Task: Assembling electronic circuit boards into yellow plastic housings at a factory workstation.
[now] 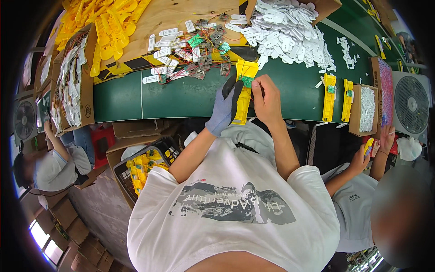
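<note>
My left hand [223, 106], in a grey-and-black glove, grips a long yellow plastic shell [243, 103] above the edge of the green work surface [181, 100]. A small green circuit board [246, 81] lies across the shell's upper part. My bare right hand [267, 99] is closed, its thumb and curled fingers meeting the board's right edge; the fingertips are partly hidden. Just beyond my hands lie tangled red wires, small grey metal-like parts [205, 60], loose green boards [195, 41] and white oblong pieces [168, 31].
Yellow shells [118, 27] are heaped far left, white pieces [285, 34] far right. Two shells with boards [329, 102] lie to the right, near a carton [355, 111]. A black crate [121, 174] stands low left. A co-worker's hand [360, 161] at right holds a yellow part.
</note>
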`<state>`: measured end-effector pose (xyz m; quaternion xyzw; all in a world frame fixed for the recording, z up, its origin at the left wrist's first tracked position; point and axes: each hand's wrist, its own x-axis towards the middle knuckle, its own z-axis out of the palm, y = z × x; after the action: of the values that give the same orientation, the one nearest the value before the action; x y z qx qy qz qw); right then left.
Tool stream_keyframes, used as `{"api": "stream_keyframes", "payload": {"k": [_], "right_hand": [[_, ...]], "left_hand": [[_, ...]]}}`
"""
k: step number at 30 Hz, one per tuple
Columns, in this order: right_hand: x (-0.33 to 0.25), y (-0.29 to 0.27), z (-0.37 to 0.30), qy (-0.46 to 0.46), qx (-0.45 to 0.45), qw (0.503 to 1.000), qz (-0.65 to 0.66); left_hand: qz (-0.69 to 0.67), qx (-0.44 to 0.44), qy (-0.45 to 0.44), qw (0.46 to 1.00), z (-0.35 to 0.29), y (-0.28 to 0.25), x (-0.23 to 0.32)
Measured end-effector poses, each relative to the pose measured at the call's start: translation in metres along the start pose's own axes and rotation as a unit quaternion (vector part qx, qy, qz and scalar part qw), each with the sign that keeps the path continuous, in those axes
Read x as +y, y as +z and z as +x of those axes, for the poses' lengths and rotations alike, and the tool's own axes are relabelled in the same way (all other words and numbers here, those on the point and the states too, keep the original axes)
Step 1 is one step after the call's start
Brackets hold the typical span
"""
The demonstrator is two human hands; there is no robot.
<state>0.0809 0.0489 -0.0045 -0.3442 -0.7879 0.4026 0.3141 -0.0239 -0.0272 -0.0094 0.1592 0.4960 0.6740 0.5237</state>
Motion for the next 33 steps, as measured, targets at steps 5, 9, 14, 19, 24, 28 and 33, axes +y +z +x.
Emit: {"api": "stream_keyframes", "payload": {"k": [5, 9, 14, 19, 24, 28, 33], "right_hand": [[-0.003, 0.005, -0.001, 0.076, -0.029, 0.995, 0.053], [-0.004, 0.011, -0.004, 0.042, 0.018, 0.999, 0.029], [0.015, 0.0, 0.001, 0.119, -0.084, 0.979, 0.142], [0.009, -0.018, 0.032, 0.143, 0.077, 0.962, -0.217], [0.018, -0.003, 0.038, 0.048, 0.083, 0.957, -0.274], [0.003, -0.009, 0.023, 0.065, 0.126, 0.982, -0.125], [0.005, -0.016, -0.008, 0.111, 0.062, 0.972, 0.196]], "left_hand": [[0.018, -0.006, 0.042, 0.999, 0.003, -0.007, -0.011], [0.12, -0.014, 0.129, 0.984, 0.004, -0.015, -0.023], [-0.005, 0.0, 0.11, 0.994, 0.0, -0.004, -0.015], [-0.063, -0.037, 0.045, 0.996, -0.002, -0.004, -0.011], [-0.063, -0.053, 0.051, 0.995, 0.001, -0.004, -0.009], [-0.117, -0.013, 0.022, 0.993, 0.004, -0.003, -0.01], [-0.051, 0.015, 0.045, 0.998, 0.005, 0.0, -0.011]]}}
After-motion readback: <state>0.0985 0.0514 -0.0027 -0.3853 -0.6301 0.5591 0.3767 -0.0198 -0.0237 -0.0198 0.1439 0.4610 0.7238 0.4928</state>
